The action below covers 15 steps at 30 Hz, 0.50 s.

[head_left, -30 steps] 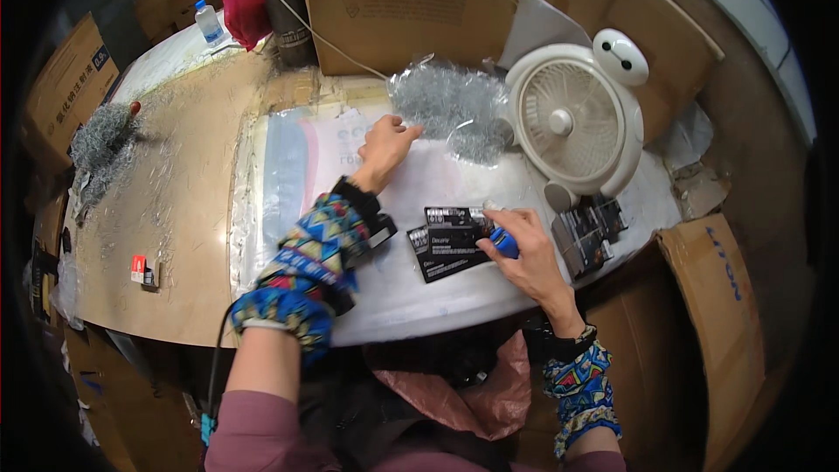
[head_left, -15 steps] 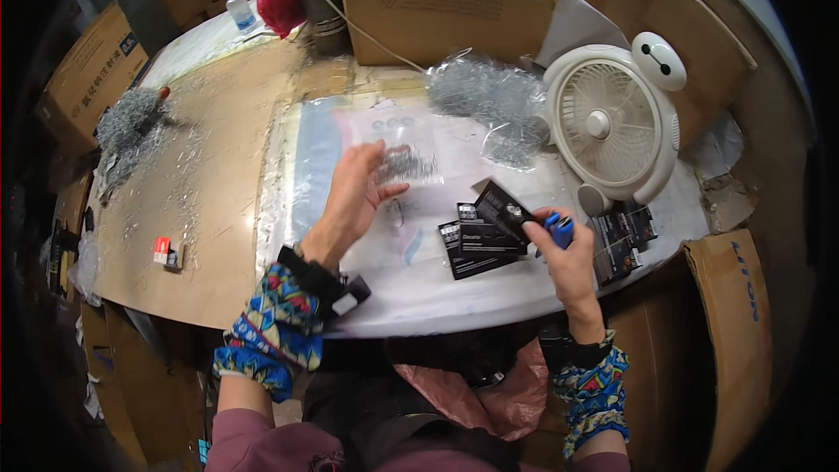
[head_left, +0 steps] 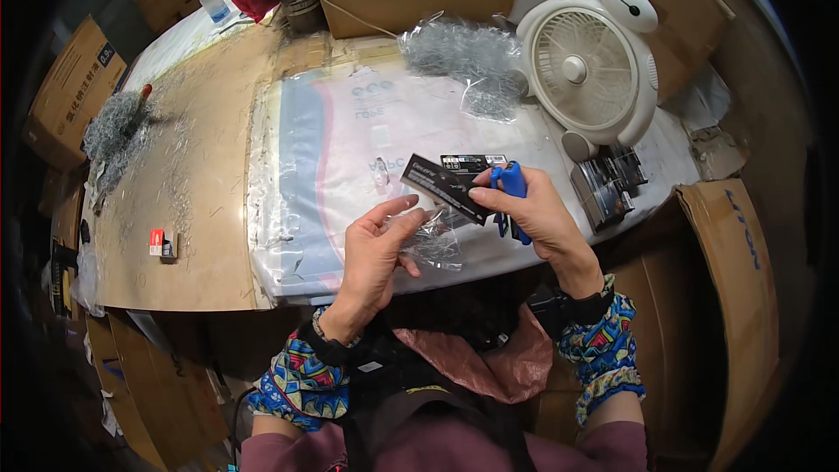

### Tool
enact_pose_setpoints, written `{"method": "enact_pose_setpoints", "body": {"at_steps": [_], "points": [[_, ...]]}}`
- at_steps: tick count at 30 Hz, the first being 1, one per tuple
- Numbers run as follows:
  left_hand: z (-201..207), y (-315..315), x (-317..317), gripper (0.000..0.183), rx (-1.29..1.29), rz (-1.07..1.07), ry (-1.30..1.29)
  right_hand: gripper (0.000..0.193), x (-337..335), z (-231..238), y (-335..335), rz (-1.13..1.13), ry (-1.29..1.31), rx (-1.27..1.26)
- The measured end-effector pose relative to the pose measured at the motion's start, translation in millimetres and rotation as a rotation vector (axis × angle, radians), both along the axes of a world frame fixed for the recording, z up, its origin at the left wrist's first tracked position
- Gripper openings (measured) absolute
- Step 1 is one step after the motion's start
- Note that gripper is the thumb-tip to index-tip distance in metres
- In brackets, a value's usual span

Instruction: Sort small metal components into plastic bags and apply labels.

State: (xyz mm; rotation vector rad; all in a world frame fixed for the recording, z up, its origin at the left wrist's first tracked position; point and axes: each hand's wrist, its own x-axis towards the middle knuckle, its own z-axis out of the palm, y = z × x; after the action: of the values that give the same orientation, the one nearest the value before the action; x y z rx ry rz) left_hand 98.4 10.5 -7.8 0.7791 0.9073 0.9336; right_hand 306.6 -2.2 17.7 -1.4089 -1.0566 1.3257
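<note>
**Holding a black packet beside a clear sleeve**

Lying slantwise between the two hands, the flat black packet [head_left: 441, 185] has its long axis running from upper left down to lower right, raised just over the near edge of the white plastic sheet [head_left: 332, 149] on the table [head_left: 201, 210]. Its lower-right end is pinched by the thumb and fingers of the right hand [head_left: 533, 214], which also keeps a blue-handled tool [head_left: 511, 188] tucked against the palm. The free upper-left end points away from that hand. Just below and left, the left hand [head_left: 376, 249] is closed lightly on a crinkled clear plastic sleeve [head_left: 428, 240], thumb on top; the sleeve sits under the packet, very near it, though I cannot tell whether they touch. Farther out stand a white desk fan [head_left: 585, 70], a heap of clear sleeves [head_left: 463, 52] and a stack of dark packets [head_left: 603, 183].
</note>
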Motion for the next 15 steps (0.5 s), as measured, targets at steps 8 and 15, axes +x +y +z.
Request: {"method": "enact_pose_setpoints", "body": {"at_steps": [8, 15], "points": [[13.4, -7.0, -0.1, 0.022, -0.165, -0.087, -0.059, 0.022, -6.6, -9.1, 1.7, 0.040, -0.272, 0.182], [-4.0, -10.0, -5.5, 0.019, -0.141, -0.059, -0.036, 0.024, -7.9, -8.6, 4.5, 0.096, -0.376, 0.177]]}}
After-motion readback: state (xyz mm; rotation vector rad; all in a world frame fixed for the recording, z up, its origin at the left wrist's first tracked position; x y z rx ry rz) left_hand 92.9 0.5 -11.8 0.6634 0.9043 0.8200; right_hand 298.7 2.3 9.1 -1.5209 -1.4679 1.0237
